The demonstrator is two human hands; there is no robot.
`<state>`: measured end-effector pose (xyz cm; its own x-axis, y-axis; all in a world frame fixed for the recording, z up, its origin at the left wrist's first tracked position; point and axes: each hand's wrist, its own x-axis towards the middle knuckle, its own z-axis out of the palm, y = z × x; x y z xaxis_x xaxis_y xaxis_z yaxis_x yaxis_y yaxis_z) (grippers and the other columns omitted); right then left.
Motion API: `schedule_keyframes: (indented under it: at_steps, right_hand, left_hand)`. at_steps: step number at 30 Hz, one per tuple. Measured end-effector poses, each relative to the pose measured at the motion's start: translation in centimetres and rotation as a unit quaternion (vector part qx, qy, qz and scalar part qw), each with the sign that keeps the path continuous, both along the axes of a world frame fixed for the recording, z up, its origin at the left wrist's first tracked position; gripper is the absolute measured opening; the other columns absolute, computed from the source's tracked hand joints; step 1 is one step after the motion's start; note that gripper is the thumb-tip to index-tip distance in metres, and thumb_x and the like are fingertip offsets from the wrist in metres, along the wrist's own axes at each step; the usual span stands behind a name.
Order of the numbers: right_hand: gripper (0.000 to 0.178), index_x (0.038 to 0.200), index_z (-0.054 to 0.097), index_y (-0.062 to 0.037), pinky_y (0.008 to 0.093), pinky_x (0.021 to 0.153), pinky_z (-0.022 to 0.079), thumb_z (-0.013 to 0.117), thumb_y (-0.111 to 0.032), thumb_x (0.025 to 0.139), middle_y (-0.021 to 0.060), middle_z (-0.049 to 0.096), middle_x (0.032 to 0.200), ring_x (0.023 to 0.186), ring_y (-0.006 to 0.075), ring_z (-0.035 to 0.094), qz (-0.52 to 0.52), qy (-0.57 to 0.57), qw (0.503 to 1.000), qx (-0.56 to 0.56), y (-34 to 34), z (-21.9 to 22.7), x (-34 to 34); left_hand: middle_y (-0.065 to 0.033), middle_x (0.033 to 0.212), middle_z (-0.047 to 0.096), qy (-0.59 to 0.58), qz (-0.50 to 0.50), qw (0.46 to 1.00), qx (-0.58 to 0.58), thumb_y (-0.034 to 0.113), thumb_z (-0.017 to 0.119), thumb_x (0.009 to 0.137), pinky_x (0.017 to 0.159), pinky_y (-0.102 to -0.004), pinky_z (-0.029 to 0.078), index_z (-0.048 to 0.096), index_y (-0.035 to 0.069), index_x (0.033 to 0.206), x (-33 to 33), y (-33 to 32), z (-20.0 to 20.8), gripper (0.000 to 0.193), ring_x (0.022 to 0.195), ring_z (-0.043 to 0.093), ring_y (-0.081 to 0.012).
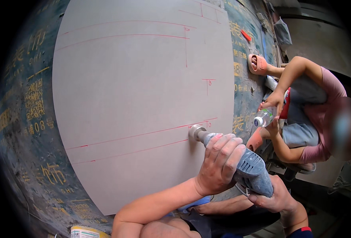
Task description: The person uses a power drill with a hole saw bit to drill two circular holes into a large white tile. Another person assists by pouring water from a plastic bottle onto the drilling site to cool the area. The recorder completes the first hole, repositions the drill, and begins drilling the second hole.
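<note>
The left hand (219, 162) wraps tightly over the front of a grey handheld grinder (243, 164), fingers curled around its body, while the right hand (276, 196) clasps the tool's rear end from below. The grinder's round metal head (196, 131) touches the right part of a large pale grey board (143, 99), on the nearer of two red lines drawn across it. More red marks cross the board's far end. The board lies flat on a dark, worn blue-green surface (28, 131) printed with yellow characters. Just beside the board's right edge, another person in a pink top (326, 107) crouches, wearing orange slippers (258, 65) and holding a clear plastic bottle (264, 118) with both hands. A small red marker (245, 35) lies on the surface farther off. A printed tin (86, 232) sits near the lower edge.
</note>
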<state>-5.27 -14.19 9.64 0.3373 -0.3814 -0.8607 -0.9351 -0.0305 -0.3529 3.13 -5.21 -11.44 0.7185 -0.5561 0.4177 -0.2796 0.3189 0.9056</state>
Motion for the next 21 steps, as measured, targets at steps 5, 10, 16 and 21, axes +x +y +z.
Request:
schedule_keyframes:
  at_steps: [5, 10, 16, 21]
  right_hand:
    - [0.038, 0.114, 0.069, 0.0024, 0.0301, 0.076, 0.053, 0.084, -0.022, 0.089, 0.0065, 0.071, 0.086, 0.079, 0.0111, 0.063, -0.021, 0.022, 0.999, 0.014, -0.04, 0.29, 0.28]
    - [0.037, 0.113, 0.069, 0.0026, 0.0296, 0.075, 0.053, 0.084, -0.022, 0.090, 0.0058, 0.071, 0.088, 0.079, 0.0102, 0.062, -0.041, 0.025, 0.999, 0.023, 0.01, 0.33, 0.30]
    - [0.037, 0.113, 0.069, 0.0024, 0.0296, 0.075, 0.053, 0.084, -0.021, 0.089, 0.0056, 0.070, 0.087, 0.078, 0.0101, 0.062, -0.041, 0.030, 0.998, 0.025, -0.06, 0.31, 0.28]
    - [0.036, 0.112, 0.068, 0.0020, 0.0293, 0.074, 0.053, 0.084, -0.021, 0.089, 0.0052, 0.070, 0.086, 0.077, 0.0101, 0.061, -0.034, 0.021, 0.999, 0.020, -0.09, 0.09, 0.15]
  left_hand:
    - [-0.0216, 0.139, 0.061, 0.002, -0.003, 1.000, 0.002, 0.007, 0.070, 0.088, 0.116, -0.0604, 0.041, 0.051, 0.002, 0.141, -0.11, -0.04, -0.07, 0.056, 0.129, 0.061, -0.0410]
    - [-0.0214, 0.139, 0.061, 0.004, -0.004, 1.000, 0.004, 0.007, 0.069, 0.089, 0.117, -0.0604, 0.041, 0.050, 0.002, 0.141, -0.11, -0.05, -0.03, 0.056, 0.130, 0.061, -0.0407]
    - [-0.0211, 0.139, 0.061, 0.002, -0.006, 1.000, 0.010, 0.008, 0.069, 0.090, 0.117, -0.0602, 0.040, 0.050, 0.002, 0.141, -0.22, 0.04, -0.12, 0.055, 0.130, 0.061, -0.0402]
    - [-0.0208, 0.139, 0.061, 0.005, -0.002, 1.000, 0.008, 0.008, 0.068, 0.091, 0.117, -0.0598, 0.040, 0.050, 0.002, 0.142, -0.21, -0.08, -0.14, 0.055, 0.130, 0.060, -0.0400]
